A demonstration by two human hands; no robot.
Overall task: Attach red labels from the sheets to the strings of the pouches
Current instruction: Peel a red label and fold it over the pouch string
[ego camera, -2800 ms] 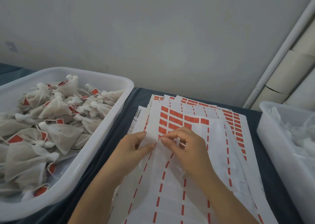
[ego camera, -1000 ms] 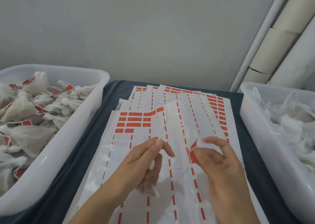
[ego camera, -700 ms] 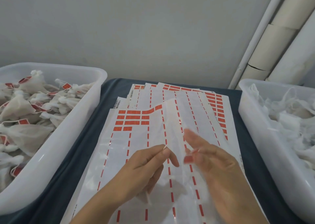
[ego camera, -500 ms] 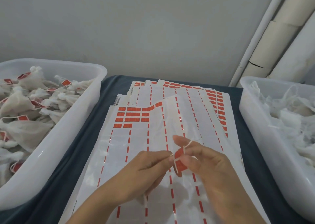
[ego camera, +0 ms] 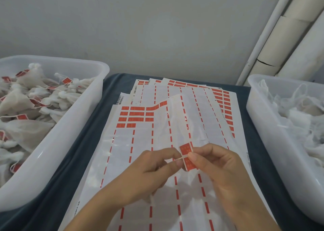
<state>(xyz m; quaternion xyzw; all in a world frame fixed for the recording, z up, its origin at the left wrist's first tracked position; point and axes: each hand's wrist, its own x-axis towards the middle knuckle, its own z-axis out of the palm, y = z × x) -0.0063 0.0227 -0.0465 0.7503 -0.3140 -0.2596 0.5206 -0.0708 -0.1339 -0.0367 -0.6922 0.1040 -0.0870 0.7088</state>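
A red label stands upright between both hands above the label sheets. My right hand pinches the label's right edge with thumb and forefinger. My left hand pinches a thin white string that crosses the label's middle, and a white pouch hangs mostly hidden under its palm. The top sheet keeps a few red labels at its upper left.
A white tub on the left is full of pouches bearing red labels. A second white tub on the right holds pouches with bare strings. More sheets fan out behind on the dark blue cloth. A wall and pipes stand behind.
My right hand peeled a red label off the sheet and brought it to the left hand. The label now stands opened flat with the string lying across its middle.
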